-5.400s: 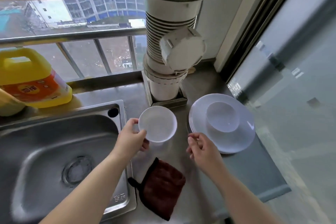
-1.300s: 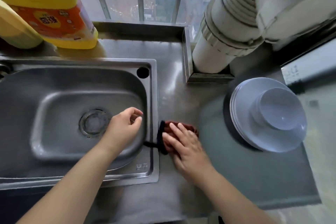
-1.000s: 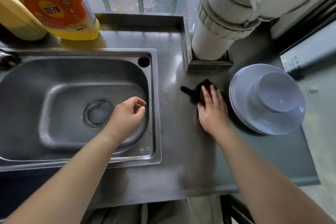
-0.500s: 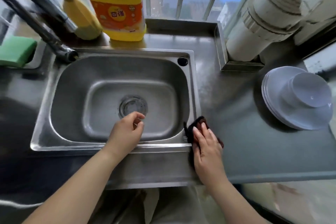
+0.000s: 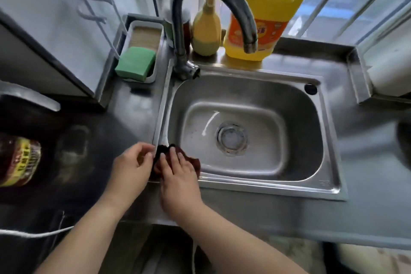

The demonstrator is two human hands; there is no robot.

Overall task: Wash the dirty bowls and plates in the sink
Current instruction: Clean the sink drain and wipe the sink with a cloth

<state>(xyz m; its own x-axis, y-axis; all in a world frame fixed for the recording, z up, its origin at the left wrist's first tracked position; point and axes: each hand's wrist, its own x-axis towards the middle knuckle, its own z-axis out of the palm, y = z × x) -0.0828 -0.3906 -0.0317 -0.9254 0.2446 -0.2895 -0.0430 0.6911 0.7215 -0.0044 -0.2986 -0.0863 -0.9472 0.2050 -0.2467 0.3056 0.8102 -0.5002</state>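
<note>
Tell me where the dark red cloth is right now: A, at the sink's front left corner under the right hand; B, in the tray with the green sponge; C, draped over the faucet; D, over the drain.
A: the dark red cloth lies on the sink's front left corner, pressed under the right hand, with the left hand beside it.

Bare forearms, no sleeves; hands (image 5: 155, 169) seemingly without rings (edges blurred).
</note>
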